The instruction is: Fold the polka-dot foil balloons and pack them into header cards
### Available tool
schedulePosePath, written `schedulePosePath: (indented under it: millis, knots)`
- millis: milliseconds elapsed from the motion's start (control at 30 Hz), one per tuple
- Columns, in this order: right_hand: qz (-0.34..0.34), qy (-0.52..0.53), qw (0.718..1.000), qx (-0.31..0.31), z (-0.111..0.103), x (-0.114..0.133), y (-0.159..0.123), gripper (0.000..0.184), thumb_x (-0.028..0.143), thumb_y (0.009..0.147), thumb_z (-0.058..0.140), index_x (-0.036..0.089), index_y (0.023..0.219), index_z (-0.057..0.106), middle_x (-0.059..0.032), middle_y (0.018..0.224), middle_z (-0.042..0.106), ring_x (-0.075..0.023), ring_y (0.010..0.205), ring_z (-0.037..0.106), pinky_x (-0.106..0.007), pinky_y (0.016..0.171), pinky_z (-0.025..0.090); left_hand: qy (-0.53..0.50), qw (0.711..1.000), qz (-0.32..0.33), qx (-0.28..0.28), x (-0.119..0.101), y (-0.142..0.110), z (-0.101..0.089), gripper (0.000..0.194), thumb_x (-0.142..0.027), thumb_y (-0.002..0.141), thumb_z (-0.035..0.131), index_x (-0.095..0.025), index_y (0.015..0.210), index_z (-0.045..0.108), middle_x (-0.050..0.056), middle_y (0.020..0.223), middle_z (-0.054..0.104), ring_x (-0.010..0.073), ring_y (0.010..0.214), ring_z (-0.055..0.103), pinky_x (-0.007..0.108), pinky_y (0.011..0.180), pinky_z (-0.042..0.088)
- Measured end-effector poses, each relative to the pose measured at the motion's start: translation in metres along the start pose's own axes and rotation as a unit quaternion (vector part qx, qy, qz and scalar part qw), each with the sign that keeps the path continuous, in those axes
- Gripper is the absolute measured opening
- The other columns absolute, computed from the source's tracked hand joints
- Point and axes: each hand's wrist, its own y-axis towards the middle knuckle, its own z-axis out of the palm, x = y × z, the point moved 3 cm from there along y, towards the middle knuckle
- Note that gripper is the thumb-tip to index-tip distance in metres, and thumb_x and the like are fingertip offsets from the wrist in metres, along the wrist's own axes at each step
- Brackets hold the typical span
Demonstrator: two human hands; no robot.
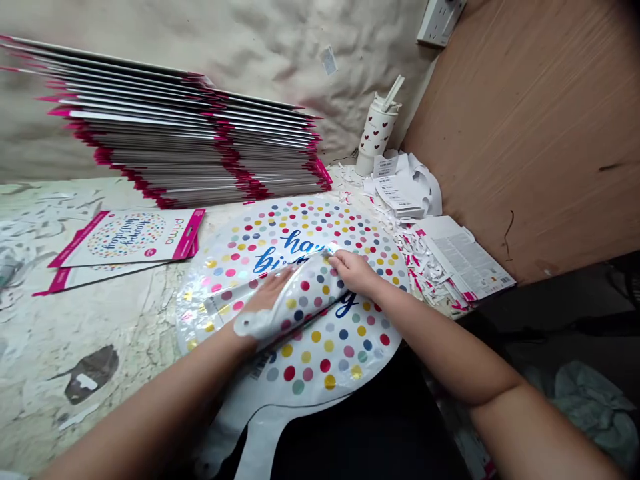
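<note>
Flat white foil balloons [325,347] with coloured dots and blue "happy birthday" lettering lie stacked at the table's front edge, their tails hanging over it. The top one is partly folded over on itself. My right hand [353,272] is closed on the far end of this folded foil balloon [313,288], pinching it between thumb and fingers. Under the fold, my left hand [270,292] lies flat with fingers stretched out on the foil; its wrist is partly covered by the folded flap.
A tall leaning stack of pink-edged packets [200,143] stands behind. Two printed packets [135,237] lie left. A heart-patterned tumbler [377,133], a label strip [400,187], paper scraps [425,260] and a printed card sleeve [467,257] sit right, beside a wooden panel [540,133].
</note>
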Motion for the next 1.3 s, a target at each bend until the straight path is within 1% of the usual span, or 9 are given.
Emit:
schedulePosePath:
  millis: [200,367,467,633,800,967,1133,1200,1300]
  knots:
    - [0.099,-0.059,0.993,-0.03,0.009,-0.002,0.019,0.027,0.033,0.091,0.035,0.019,0.077,0.053,-0.0074,0.08,0.061,-0.0208,0.072,0.057,-0.031,0.061,0.042,0.058,0.963,-0.245,-0.092,0.024,-0.08,-0.052,0.051,-0.034,0.089,0.032,-0.016,0.137,0.035,0.013,0.136,0.046,0.032,0.123,0.044,0.051,0.097,0.041]
    - [0.112,-0.098,0.988,-0.034,0.009,0.0,0.019,0.027,0.031,0.091,0.035,0.018,0.084,0.058,-0.0099,0.084,0.064,-0.0234,0.078,0.06,-0.034,0.066,0.045,0.103,0.981,0.041,-0.159,-0.068,-0.058,-0.025,0.061,-0.029,0.087,0.038,-0.014,0.143,0.019,0.016,0.142,0.036,0.0306,0.131,0.031,0.048,0.104,0.034]
    - [0.078,-0.129,0.985,-0.083,0.011,0.009,0.005,0.03,0.029,0.092,0.035,0.015,0.112,0.052,-0.015,0.109,0.06,-0.0274,0.101,0.057,-0.04,0.083,0.044,0.114,0.989,0.008,-0.096,-0.079,-0.046,0.008,0.061,-0.041,0.087,0.037,-0.003,0.135,0.036,0.023,0.136,0.041,0.0358,0.126,0.038,0.048,0.096,0.042]
    - [-0.302,-0.214,0.929,-0.005,0.037,0.03,-0.031,0.051,0.042,0.092,0.035,0.016,0.136,0.035,-0.0107,0.145,0.031,-0.0241,0.136,0.022,-0.045,0.111,0.016,0.082,0.995,-0.018,-0.051,-0.064,-0.051,0.022,0.063,-0.045,0.088,0.035,-0.005,0.136,0.034,0.021,0.142,0.032,0.0328,0.132,0.029,0.048,0.101,0.036]
    - [-0.214,-0.231,0.947,0.062,0.023,0.0,-0.04,0.074,0.052,0.084,0.045,0.007,0.14,0.027,-0.0192,0.147,0.022,-0.0292,0.136,0.021,-0.048,0.109,0.02,0.078,0.996,-0.02,-0.025,-0.063,-0.054,0.016,0.064,-0.046,0.088,0.035,-0.009,0.139,0.029,0.018,0.143,0.031,0.0298,0.133,0.026,0.046,0.102,0.036]
    - [-0.338,-0.282,0.897,0.03,0.006,0.007,-0.049,0.041,0.01,0.089,0.035,0.011,0.128,0.045,-0.0173,0.134,0.046,-0.027,0.127,0.039,-0.053,0.105,0.026,0.07,0.998,-0.01,0.001,-0.063,-0.05,0.013,0.062,-0.046,0.088,0.034,-0.008,0.138,0.032,0.018,0.142,0.033,0.0294,0.132,0.029,0.046,0.101,0.037]
    - [-0.433,-0.237,0.869,-0.027,0.015,0.021,-0.068,0.028,0.012,0.091,0.036,0.018,0.102,0.061,-0.0105,0.1,0.067,-0.0222,0.108,0.056,-0.049,0.105,0.029,0.074,0.994,-0.08,-0.01,-0.064,-0.033,-0.004,0.049,-0.032,0.085,0.041,-0.007,0.127,0.047,0.019,0.13,0.05,0.0299,0.122,0.045,0.045,0.098,0.042]
    - [-0.459,-0.15,0.872,-0.083,0.016,0.014,-0.081,0.032,0.018,0.089,0.044,0.026,0.119,0.051,-0.0073,0.118,0.059,-0.0212,0.12,0.047,-0.045,0.107,0.029,0.081,0.988,-0.128,-0.01,-0.061,-0.029,-0.01,0.045,-0.02,0.081,0.041,-0.009,0.124,0.051,0.018,0.125,0.055,0.0289,0.117,0.051,0.042,0.094,0.046]
    - [-0.283,-0.021,0.941,-0.186,0.007,-0.018,-0.086,0.076,0.027,0.083,0.056,0.026,0.143,0.01,-0.0126,0.144,0.031,-0.0245,0.133,0.03,-0.046,0.106,0.033,0.034,0.996,-0.072,-0.034,-0.06,-0.029,-0.01,0.05,-0.013,0.08,0.039,-0.018,0.129,0.048,0.01,0.129,0.053,0.0235,0.117,0.052,0.036,0.094,0.047]
